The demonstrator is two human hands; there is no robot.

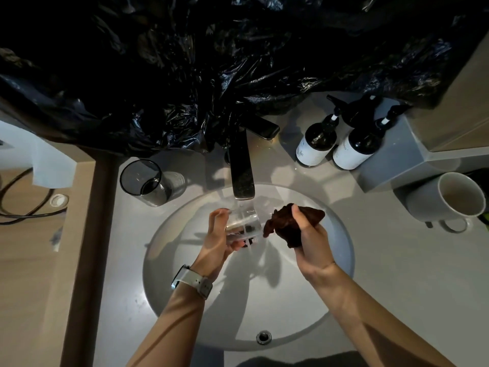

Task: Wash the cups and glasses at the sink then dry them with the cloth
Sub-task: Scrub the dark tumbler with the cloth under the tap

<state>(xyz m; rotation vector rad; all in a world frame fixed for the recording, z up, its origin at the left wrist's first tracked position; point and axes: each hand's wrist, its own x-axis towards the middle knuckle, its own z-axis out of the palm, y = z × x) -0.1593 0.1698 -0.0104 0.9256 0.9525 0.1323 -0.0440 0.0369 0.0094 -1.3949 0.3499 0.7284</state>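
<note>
Clear, straight-sided drinking glass [242, 221] held under the dark flat-spouted tap [241, 168], water running onto it, directly over the middle of the round pale basin [341, 250]. Gripped by the left hand [219, 237], fingers and thumb curled round its wall, a pale-strapped watch [193, 280] on that wrist. Just beside the glass, perhaps touching its rim, a bunched dark brown cloth [289, 223] clenched in the right hand [309, 245], thumb pressed over the top of the wad. Step in hand, by the look of it: rinsing this glass, not yet drying. Next move likely calls for tipping out the water, drawing the glass clear of the stream, then working the cloth round the inside and outside while keeping a firm hold on wet, slippery walls. Further out on the grey counter: a second glass with a dark rim [148, 182] standing left of the tap, a white ceramic mug [449, 198] lying on its side at right, both seemingly awaiting their turn. Two dark pump bottles with white labels [336, 141] behind, crumpled black plastic sheeting [211, 62] above.
</note>
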